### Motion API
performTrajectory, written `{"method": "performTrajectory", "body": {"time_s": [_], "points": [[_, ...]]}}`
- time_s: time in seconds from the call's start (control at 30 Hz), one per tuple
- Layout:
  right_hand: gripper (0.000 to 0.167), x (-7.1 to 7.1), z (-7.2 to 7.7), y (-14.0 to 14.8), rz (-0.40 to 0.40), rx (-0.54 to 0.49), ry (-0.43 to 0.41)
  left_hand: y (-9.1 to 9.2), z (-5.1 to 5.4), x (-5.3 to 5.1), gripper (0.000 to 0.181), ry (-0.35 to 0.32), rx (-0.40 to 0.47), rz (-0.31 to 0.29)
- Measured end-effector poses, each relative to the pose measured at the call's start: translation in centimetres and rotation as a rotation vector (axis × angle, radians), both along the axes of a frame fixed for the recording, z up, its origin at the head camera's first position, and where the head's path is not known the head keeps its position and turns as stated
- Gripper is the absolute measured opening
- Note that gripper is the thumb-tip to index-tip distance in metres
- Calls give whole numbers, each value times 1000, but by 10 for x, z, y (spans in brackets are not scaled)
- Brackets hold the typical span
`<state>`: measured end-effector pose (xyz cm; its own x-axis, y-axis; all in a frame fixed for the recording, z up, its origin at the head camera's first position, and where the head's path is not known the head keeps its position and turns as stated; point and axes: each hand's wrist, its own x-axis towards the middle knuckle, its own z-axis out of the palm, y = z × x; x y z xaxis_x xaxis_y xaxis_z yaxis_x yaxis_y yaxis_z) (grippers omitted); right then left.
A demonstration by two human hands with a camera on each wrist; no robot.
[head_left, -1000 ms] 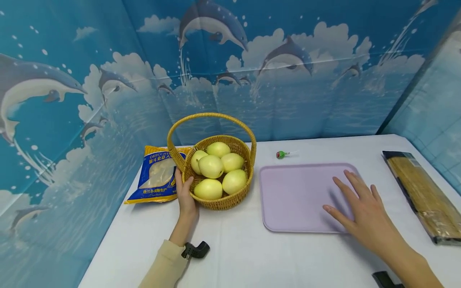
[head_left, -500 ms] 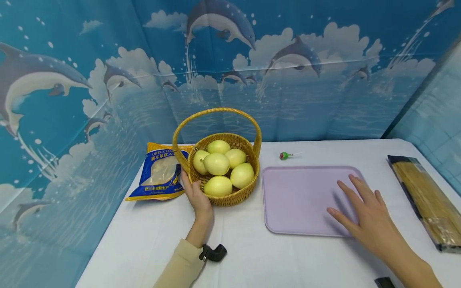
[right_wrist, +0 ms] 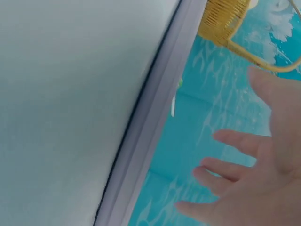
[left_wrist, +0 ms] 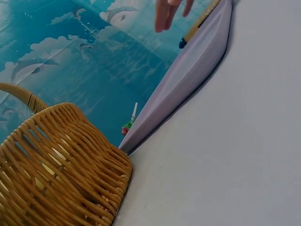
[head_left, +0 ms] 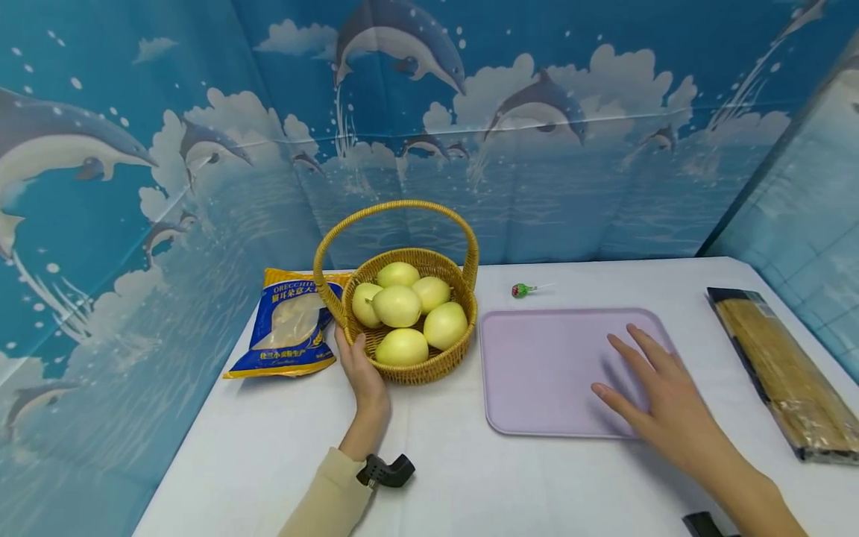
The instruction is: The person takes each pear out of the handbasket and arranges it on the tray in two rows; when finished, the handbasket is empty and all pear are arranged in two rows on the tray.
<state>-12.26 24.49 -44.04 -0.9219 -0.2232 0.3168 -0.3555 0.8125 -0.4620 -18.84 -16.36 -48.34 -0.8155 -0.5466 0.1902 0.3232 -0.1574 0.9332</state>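
My left hand (head_left: 365, 377) rests against the lower left side of a wicker basket (head_left: 429, 371) with a tall arched handle. Its fingers lie fairly straight along the outer wall, tips partly hidden. Several smooth pale yellow-green fruits (head_left: 397, 306) fill the basket. Over the right part of a flat lilac tray (head_left: 537, 373), my right hand (head_left: 664, 395) hovers with fingers spread, holding nothing. The right wrist view shows this hand (right_wrist: 263, 174) apart from the tray edge (right_wrist: 155, 113). In the left wrist view, the woven basket wall (left_wrist: 66, 165) is close, but the left hand is out of sight.
A blue and yellow bag of orecchiette pasta (head_left: 285, 328) lies left of the basket. Behind the tray is a green and red lollipop (head_left: 522, 290). A long clear pack of tan strands (head_left: 785, 365) lies at the right. A dolphin-print curtain (head_left: 537, 186) hangs behind the white table.
The basket has shifted slightly right, closer to the tray, and turned a little, with my left hand against it. My right hand keeps nearly the same place over the tray.
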Motion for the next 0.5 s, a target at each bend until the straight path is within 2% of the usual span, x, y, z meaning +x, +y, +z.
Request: {"method": "performTrajectory", "body": {"time_s": [0.23, 0.37, 0.5], "points": [[79, -2, 23, -28, 63, -9, -161, 0, -1, 1, 60, -8, -24, -12], [78, -8, 38, -52, 120, -10, -181, -1, -2, 2, 60, -33, -30, 14], [76, -19, 44, -79, 177, -39, -158, -2, 0, 3, 60, -66, -30, 15]]}}
